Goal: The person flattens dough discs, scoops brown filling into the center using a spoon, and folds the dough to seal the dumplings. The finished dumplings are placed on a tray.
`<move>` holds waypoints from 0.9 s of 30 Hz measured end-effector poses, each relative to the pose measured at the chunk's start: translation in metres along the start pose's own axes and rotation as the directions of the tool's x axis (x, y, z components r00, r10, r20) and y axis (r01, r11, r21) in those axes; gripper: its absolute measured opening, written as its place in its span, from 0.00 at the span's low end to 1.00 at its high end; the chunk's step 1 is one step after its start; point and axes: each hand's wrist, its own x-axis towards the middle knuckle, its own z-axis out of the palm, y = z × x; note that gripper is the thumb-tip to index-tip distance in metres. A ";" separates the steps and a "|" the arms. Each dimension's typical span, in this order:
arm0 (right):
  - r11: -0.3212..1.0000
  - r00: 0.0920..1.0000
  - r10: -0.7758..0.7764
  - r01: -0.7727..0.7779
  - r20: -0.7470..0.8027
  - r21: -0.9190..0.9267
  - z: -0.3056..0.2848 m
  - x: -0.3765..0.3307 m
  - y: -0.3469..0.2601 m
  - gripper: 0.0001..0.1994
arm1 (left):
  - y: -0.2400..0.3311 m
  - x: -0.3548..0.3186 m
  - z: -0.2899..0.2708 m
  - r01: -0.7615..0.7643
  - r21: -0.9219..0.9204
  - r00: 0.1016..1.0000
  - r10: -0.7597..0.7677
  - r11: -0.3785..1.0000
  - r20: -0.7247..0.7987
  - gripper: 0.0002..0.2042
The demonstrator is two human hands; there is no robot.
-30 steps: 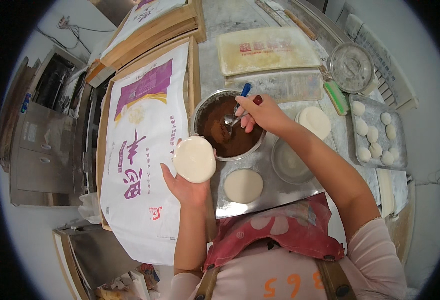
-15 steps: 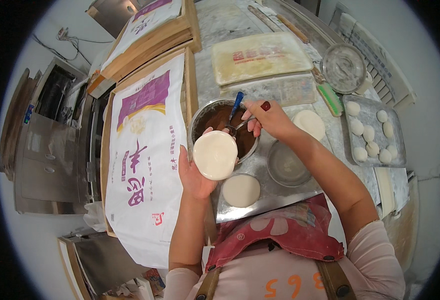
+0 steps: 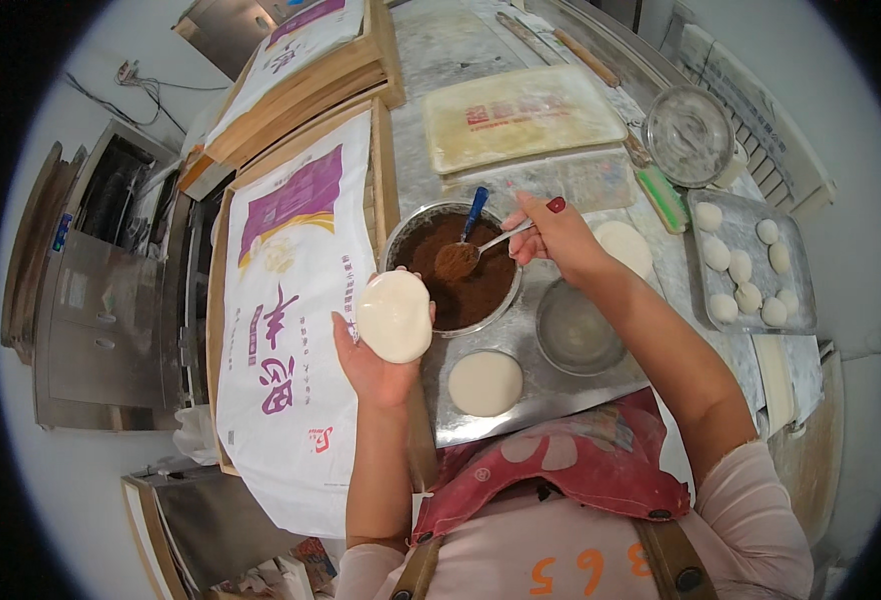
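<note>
A flat round piece of pale dough [image 3: 394,316] lies on the palm of my left hand [image 3: 373,378], with the fingers curled round its far side. My right hand [image 3: 564,240] pinches a metal spoon [image 3: 492,243] by its handle, whose end is red. The spoon holds a heap of brown powdery filling over a steel bowl [image 3: 510,297] of the same filling. A blue-handled utensil [image 3: 476,212] leans in that bowl, its lower end hidden. Another dough round [image 3: 486,384] rests on the metal sheet [image 3: 448,428] near me, and one more [image 3: 623,247] lies beyond my right forearm.
A shallow round metal dish [image 3: 576,328] sits under my right forearm. Several dough balls fill a metal tray [image 3: 801,270] at the right. A green brush [image 3: 664,200], a lidded plastic box [image 3: 526,115] and a rolling pin [image 3: 588,57] lie farther off. Cloth-covered wooden trays [image 3: 386,190] stand left.
My left hand has moved left with the dough, away from the bowl. My right hand has shifted slightly right, and the spoon now shows heaped with brown filling.
</note>
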 end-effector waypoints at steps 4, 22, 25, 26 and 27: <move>0.998 1.000 -0.017 0.018 -0.026 0.052 0.004 -0.001 -0.005 0.24 | -0.010 0.006 0.003 0.002 0.030 0.989 0.003 1.000 -0.147 0.35; -0.393 0.326 -0.460 0.759 0.826 -0.519 0.043 -0.064 0.030 0.15 | -0.049 0.057 0.018 -0.118 0.089 0.946 0.139 0.989 -0.291 0.30; -0.459 0.255 -0.467 0.748 0.846 -0.479 0.040 -0.062 0.031 0.14 | -0.047 0.055 0.015 -0.097 0.082 0.954 0.116 0.992 -0.278 0.29; -0.473 0.227 -0.475 0.749 0.850 -0.464 0.039 -0.061 0.030 0.13 | -0.048 0.054 0.015 -0.091 0.077 0.955 0.109 0.993 -0.278 0.29; -0.441 0.231 -0.504 0.760 0.832 -0.478 0.039 -0.063 0.028 0.13 | -0.049 0.053 0.017 -0.084 0.071 0.955 0.101 0.994 -0.277 0.29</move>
